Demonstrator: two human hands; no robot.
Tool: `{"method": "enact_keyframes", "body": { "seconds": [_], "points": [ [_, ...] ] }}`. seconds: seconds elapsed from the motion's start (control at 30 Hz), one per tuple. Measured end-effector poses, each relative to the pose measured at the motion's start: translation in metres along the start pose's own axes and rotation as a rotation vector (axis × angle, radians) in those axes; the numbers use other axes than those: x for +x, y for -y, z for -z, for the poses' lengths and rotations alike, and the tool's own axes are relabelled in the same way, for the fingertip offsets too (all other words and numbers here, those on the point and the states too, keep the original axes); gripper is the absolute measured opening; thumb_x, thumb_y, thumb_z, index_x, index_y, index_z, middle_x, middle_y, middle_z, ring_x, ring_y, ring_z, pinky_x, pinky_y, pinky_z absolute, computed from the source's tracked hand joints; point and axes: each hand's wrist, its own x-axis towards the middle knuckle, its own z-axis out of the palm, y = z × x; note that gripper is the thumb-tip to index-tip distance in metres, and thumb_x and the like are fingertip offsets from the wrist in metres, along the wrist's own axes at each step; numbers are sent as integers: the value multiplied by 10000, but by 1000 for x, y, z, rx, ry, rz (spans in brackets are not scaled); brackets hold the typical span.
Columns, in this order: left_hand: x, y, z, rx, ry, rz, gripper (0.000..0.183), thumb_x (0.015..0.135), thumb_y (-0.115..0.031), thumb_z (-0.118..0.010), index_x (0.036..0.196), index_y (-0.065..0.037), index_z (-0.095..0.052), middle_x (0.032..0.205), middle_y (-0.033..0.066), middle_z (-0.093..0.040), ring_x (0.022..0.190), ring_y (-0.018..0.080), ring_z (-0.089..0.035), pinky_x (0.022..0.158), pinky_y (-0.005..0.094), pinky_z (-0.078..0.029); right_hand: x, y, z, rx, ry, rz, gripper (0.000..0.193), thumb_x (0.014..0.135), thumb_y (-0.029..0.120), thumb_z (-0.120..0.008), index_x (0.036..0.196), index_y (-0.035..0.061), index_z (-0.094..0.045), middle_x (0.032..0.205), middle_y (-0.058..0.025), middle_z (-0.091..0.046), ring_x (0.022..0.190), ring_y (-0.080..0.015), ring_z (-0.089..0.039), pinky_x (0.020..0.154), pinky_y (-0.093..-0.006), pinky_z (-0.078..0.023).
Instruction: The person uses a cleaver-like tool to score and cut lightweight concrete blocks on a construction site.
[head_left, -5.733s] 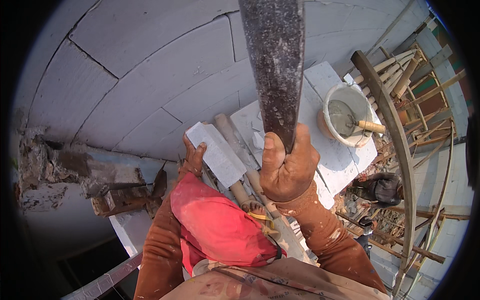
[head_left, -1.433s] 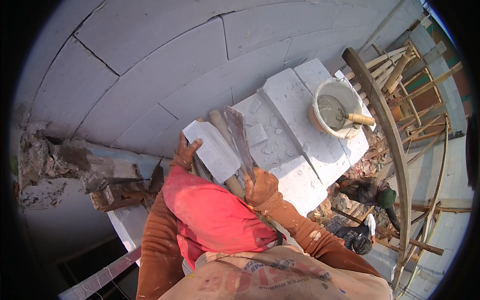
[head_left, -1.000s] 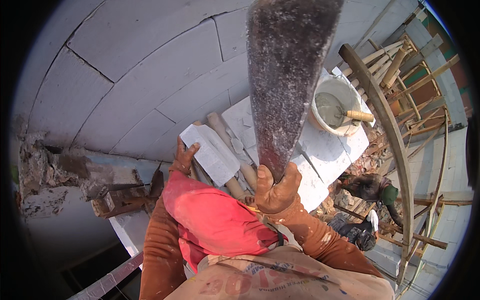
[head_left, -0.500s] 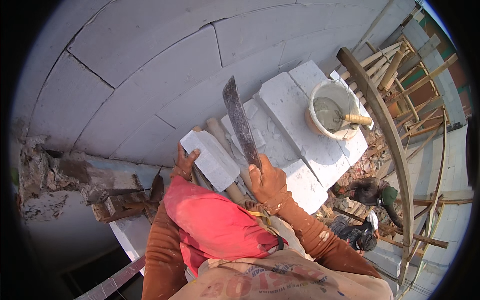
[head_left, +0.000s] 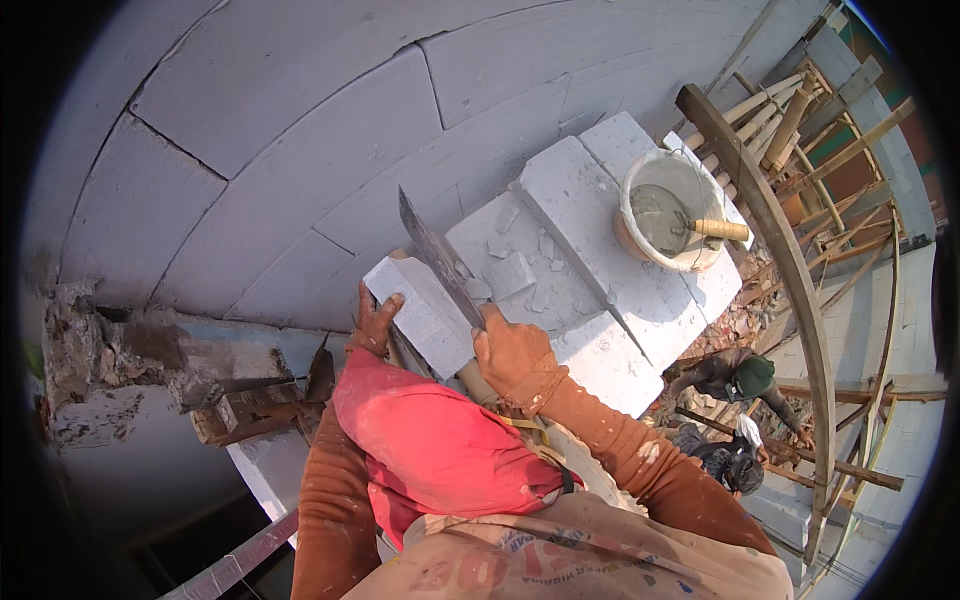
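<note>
My left hand (head_left: pixel 374 318) grips the left end of a pale lightweight concrete block (head_left: pixel 428 318), with the thumb over its top face. In my right hand (head_left: pixel 517 362) is a machete (head_left: pixel 437 258), the fist closed round a handle that the fingers hide. Its dark, worn blade slants up and left along the block's right side, close to it or touching; I cannot tell which. Right of the blade, broken block pieces (head_left: pixel 511 275) and chips lie on a pale block surface.
A bucket of wet mortar (head_left: pixel 638 170) with a wooden-handled tool (head_left: pixel 720 229) stands on large blocks to the right. A block wall (head_left: pixel 320 150) rises ahead. A curved wooden beam (head_left: pixel 775 230) crosses the right side. Two people (head_left: pixel 735 376) are lower down, among rubble and poles.
The machete has swung down and left, its blade now beside the block. My right hand has shifted slightly left. My left hand still holds the block.
</note>
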Motion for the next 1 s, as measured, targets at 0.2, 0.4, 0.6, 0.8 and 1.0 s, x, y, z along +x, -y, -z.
{"method": "enact_keyframes", "body": {
  "seconds": [0.2, 0.4, 0.6, 0.8, 1.0],
  "points": [
    [6, 0, 2, 4, -32, 44, 682, 793, -228, -619, 1363, -39, -295, 1212, 132, -512, 1103, 247, -506, 970, 383, -388, 16, 41, 51, 515, -736, 314, 280, 864, 120, -546, 1067, -47, -449, 601, -213, -576, 555, -370, -618, 448, -405, -460],
    [13, 12, 5, -7, -42, -20, 680, 785, -239, -639, 1348, -23, -325, 1204, 122, -527, 1082, 237, -520, 964, 374, -394, 14, -40, -59, -57, 80, 96, 257, 878, 182, -516, 998, -37, -461, 674, -239, -617, 576, -409, -619, 532, -463, -503],
    [2, -16, -6, -33, -7, 4, 666, 801, -222, -610, 1360, -38, -299, 1218, 129, -510, 1102, 236, -507, 965, 373, -396, 23, 47, 67, 353, -445, 164, 251, 876, 156, -514, 1042, -27, -475, 574, -190, -584, 557, -396, -605, 511, -462, -486],
    [11, 2, -4, 66, -13, 48, 676, 811, -214, -591, 1380, -33, -274, 1250, 138, -488, 1127, 247, -488, 979, 375, -379, 16, -3, -19, 87, -142, 31, 245, 883, 156, -495, 1057, -12, -454, 651, -195, -629, 627, -379, -644, 539, -453, -512],
    [3, 26, 6, 42, -65, 10, 742, 787, -261, -662, 1374, 1, -292, 1235, 139, -514, 1104, 234, -499, 975, 355, -377, 22, 2, 1, 33, -63, 52, 250, 873, 123, -516, 1071, -23, -467, 610, -183, -601, 542, -381, -607, 484, -438, -477]
  ]
}}
